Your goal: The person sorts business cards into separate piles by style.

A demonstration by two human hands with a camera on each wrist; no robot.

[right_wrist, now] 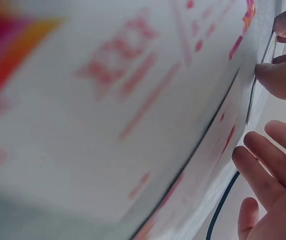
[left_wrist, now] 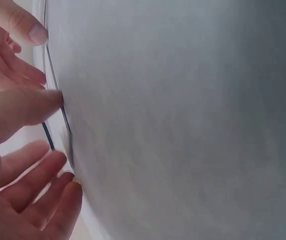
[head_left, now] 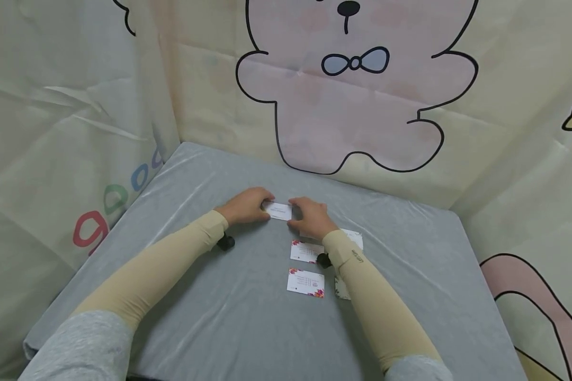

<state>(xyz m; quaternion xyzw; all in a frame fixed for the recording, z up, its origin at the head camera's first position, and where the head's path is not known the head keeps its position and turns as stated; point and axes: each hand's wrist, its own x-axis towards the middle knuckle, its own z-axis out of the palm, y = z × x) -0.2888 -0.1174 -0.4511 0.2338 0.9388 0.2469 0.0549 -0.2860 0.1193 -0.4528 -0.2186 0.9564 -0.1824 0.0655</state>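
Note:
A small white business card [head_left: 278, 210] with faint print lies between my two hands near the middle of the table. Its left end is held between the thumb and fingers of my left hand [head_left: 248, 206]. My right hand [head_left: 313, 218] holds the right end the same way. In the left wrist view the card appears edge-on, as a thin line by the left thumb [left_wrist: 42, 107]. The right wrist view shows the right thumb [right_wrist: 280, 80] against the card's edge, while other fingers of that hand [right_wrist: 268, 170] are spread.
Nearer me lie two white cards with floral corners, an upper card [head_left: 304, 251] and a lower card [head_left: 306, 283]. A white card [head_left: 354, 238] and a grey-patterned card [head_left: 341, 288] are partly hidden by my right arm. Grey cloth [head_left: 209, 317] covers the table; printed curtains [head_left: 209, 95] surround it.

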